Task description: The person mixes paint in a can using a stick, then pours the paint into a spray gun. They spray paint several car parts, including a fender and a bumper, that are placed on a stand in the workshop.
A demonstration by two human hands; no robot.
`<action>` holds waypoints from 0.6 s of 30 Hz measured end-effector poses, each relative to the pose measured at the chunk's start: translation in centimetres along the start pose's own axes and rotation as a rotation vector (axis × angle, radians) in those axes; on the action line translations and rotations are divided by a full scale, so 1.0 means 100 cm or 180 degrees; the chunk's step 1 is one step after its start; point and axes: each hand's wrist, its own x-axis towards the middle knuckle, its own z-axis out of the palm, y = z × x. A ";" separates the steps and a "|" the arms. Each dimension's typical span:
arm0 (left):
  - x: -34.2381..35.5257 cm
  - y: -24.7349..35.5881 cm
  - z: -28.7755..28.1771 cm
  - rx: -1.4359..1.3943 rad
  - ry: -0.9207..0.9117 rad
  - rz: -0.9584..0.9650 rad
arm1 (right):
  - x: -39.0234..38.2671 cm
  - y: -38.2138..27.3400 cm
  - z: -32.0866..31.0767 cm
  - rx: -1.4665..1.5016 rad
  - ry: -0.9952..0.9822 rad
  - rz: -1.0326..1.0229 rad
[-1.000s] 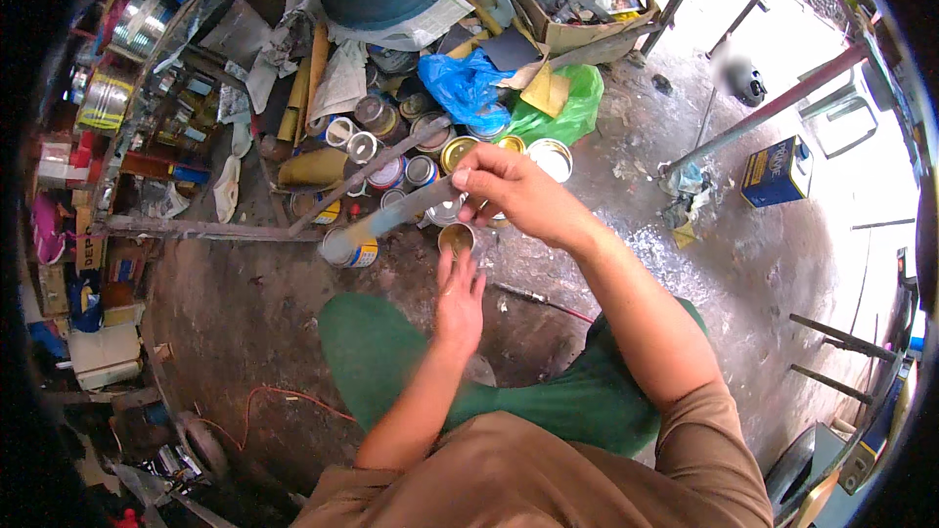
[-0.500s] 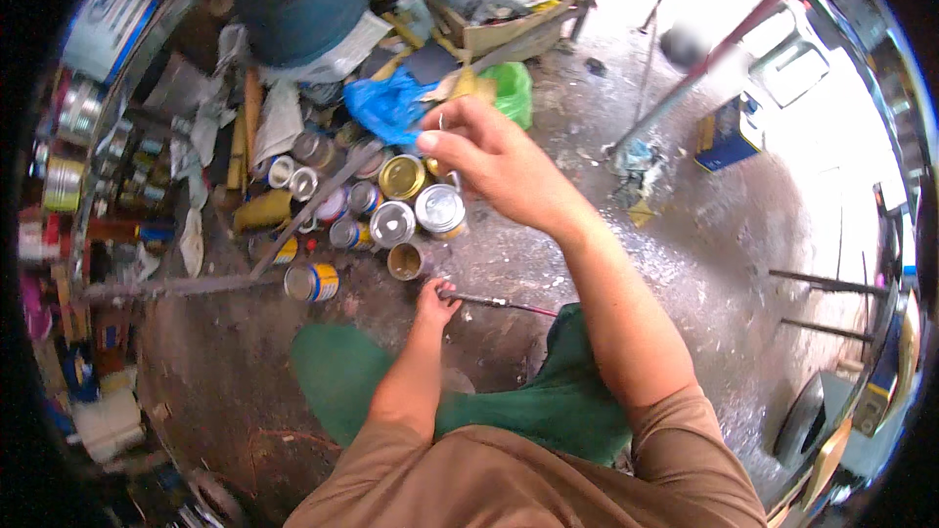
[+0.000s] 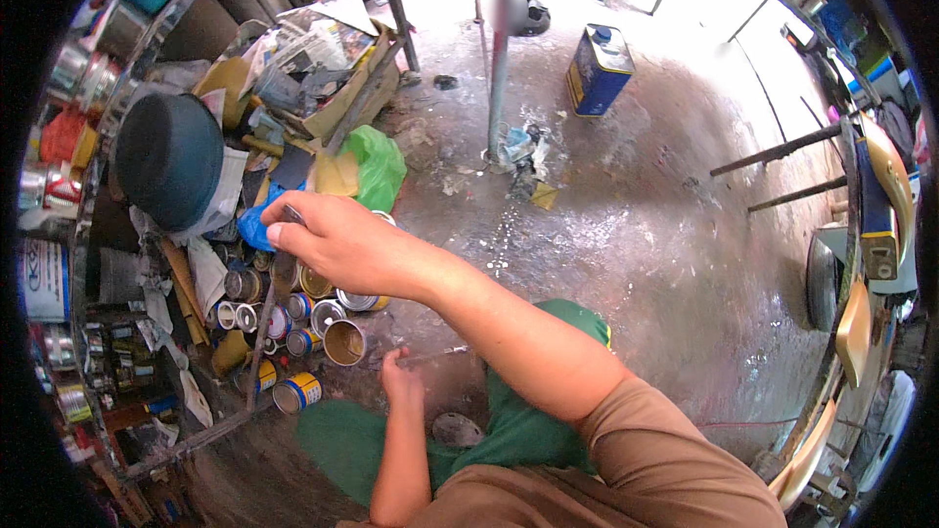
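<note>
My right hand (image 3: 344,242) reaches across to the left above a cluster of paint cans, its fingers curled and the thumb close to the index finger. A dark strip shows between them; whether it is gripped or lies behind is unclear. Part of a blue plastic bag (image 3: 256,225) shows beside the fingertips. Lower down, my left hand (image 3: 396,372) is closed around a thin rod (image 3: 440,354) that points right and is blurred. Just left of that hand stands an open can (image 3: 344,342) with a brownish inside. A can with a yellow-and-blue label (image 3: 297,392) lies nearer my left knee.
A metal bar frame (image 3: 210,440) runs beside crowded shelves on the left. Behind the cans are a dark round tub (image 3: 168,161), a green plastic bag (image 3: 376,168) and a box of papers (image 3: 337,103). A post (image 3: 500,88) and a blue rectangular tin (image 3: 601,73) stand farther off.
The view has swung to the right, so the cans now appear farther left and lower. My right hand has shifted left over the cans. The left hand keeps its rod.
</note>
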 end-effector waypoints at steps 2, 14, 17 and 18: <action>-0.005 0.003 0.009 0.0190 -0.0047 0.0301 | 0.001 -0.005 -0.010 0.0448 0.0163 0.0252; -0.033 -0.004 0.109 0.0889 -0.0964 0.0382 | -0.067 -0.061 -0.034 -0.0415 0.0952 0.0626; -0.038 -0.013 0.106 0.0813 -0.1165 0.0499 | -0.093 -0.078 -0.022 -0.1254 0.1073 0.0685; -0.035 -0.021 0.104 0.0670 -0.1190 0.0579 | -0.099 -0.082 -0.016 -0.1452 0.1089 0.0689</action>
